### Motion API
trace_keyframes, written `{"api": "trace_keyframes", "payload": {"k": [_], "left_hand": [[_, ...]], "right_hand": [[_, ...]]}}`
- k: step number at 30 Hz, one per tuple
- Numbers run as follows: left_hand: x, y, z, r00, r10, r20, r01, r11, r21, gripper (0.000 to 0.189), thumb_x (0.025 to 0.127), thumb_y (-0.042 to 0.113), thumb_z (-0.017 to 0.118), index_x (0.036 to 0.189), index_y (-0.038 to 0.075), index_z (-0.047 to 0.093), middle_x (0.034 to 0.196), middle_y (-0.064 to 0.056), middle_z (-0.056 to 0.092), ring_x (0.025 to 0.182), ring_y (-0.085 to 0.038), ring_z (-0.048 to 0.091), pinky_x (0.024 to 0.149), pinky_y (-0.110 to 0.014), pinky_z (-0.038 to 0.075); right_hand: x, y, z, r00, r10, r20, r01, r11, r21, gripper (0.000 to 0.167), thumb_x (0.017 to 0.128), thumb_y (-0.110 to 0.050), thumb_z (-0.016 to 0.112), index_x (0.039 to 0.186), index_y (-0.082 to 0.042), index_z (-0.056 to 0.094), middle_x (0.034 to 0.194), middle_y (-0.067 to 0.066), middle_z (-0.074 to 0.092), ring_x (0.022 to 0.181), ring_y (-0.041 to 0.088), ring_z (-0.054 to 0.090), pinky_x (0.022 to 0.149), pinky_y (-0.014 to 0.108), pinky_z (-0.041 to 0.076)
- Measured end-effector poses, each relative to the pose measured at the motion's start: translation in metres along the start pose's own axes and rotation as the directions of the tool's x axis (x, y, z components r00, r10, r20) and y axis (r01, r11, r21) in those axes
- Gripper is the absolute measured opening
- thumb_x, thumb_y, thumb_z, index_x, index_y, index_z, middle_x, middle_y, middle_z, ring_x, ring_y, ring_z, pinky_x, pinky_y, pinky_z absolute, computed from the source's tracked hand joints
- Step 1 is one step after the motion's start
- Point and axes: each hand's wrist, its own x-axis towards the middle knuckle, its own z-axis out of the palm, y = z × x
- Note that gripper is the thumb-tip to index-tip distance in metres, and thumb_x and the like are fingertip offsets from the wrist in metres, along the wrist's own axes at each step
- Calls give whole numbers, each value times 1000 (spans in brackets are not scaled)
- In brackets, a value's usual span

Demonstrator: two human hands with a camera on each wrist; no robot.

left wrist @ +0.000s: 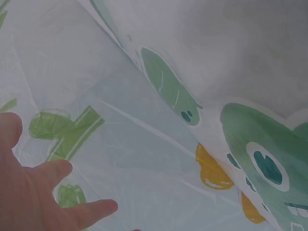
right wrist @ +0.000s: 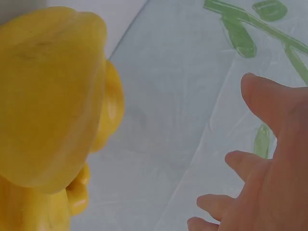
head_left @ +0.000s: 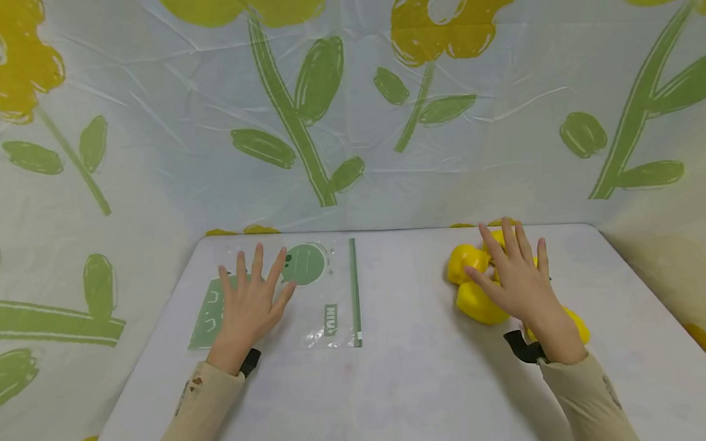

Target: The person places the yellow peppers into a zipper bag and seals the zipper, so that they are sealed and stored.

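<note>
I'd worry that a careless sweep of the right hand (head_left: 523, 288) could set the glossy yellow bell peppers (head_left: 482, 301) rolling, rounded and bunched as they are at 2 o'clock on the white table (head_left: 410, 391). The clear plastic zip bag (head_left: 306, 306), at 10 o'clock, might crease if dragged. It lies flat, with green prints and a green strip (head_left: 354, 287) down its 3 o'clock edge. The left hand (head_left: 250, 309), over the bag, and the right are spread, holding nothing.

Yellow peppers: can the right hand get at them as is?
Probably yes: the right hand is spread open above the yellow peppers, holding nothing, and no obstacle shows between them.
</note>
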Motion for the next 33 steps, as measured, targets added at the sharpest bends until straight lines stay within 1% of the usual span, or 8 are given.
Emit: {"api": "trace_keyframes", "payload": {"k": [6, 10, 13, 17, 22, 27, 29, 33], "left_hand": [[9, 3, -1, 999, 5, -41, -7, 999, -38, 63, 102, 53, 35, 157, 23, 26, 158, -23, 25, 142, -52, 20, 106, -74, 9], [17, 13, -1, 995, 12, -102, -26, 990, -138, 55, 102, 46, 38, 148, 15, 43, 150, -20, 39, 132, -46, 37, 102, -69, 24], [23, 25, 0, 991, -4, -131, -29, 967, -255, 46, 100, 38, 45, 136, 11, 54, 138, -17, 51, 119, -41, 48, 91, -62, 33], [32, 42, 4, 988, -22, -153, -36, 930, -366, 34, 97, 31, 54, 119, 8, 64, 119, -12, 61, 105, -36, 54, 83, -56, 37], [44, 60, 12, 986, -14, -164, -53, 915, -401, 18, 95, 26, 57, 93, 11, 69, 89, -4, 67, 87, -25, 60, 78, -50, 41], [55, 74, 24, 997, 26, -77, -51, 936, -347, 26, 93, 28, 57, 72, 13, 59, 60, 3, 52, 57, -17, 50, 59, -38, 41], [58, 78, 30, 999, 37, -27, -44, 943, -330, 30, 93, 29, 57, 68, 14, 54, 54, 4, 46, 52, -16, 45, 52, -34, 36], [62, 88, 38, 998, 51, 45, -34, 944, -329, 34, 93, 30, 57, 63, 16, 47, 53, 5, 42, 51, -16, 43, 50, -31, 32]], "right_hand": [[11, -2, -4, 1000, 0, -20, 1, 999, 44, 76, 100, -51, 45, 159, -14, 15, 163, 25, -2, 147, 48, -1, 109, 64, -15], [18, -5, -6, 997, -16, -78, 25, 992, 128, 68, 100, -42, 52, 153, -5, 30, 160, 29, 11, 145, 51, 9, 111, 65, -8], [24, -10, -5, 992, -20, -121, 46, 977, 209, 60, 99, -34, 57, 145, 0, 41, 156, 30, 21, 142, 53, 18, 111, 67, 1], [35, -18, -3, 989, -8, -149, 53, 951, 304, 52, 98, -28, 58, 140, 1, 47, 152, 29, 32, 139, 51, 27, 108, 68, 17], [49, -30, -1, 987, 38, -155, 31, 908, 418, 47, 99, -26, 58, 138, 0, 51, 147, 23, 44, 136, 43, 37, 107, 62, 29], [61, -44, 9, 984, 88, -156, 13, 832, 554, 41, 100, -26, 56, 134, -4, 56, 140, 18, 53, 129, 38, 46, 105, 60, 34], [66, -50, 15, 983, 86, -162, 29, 798, 602, 39, 100, -25, 56, 133, -4, 57, 138, 17, 55, 128, 37, 48, 106, 59, 34], [76, -63, 30, 986, 61, -154, 58, 744, 665, 35, 100, -21, 57, 130, -3, 59, 133, 16, 58, 126, 33, 51, 110, 53, 32]]}}
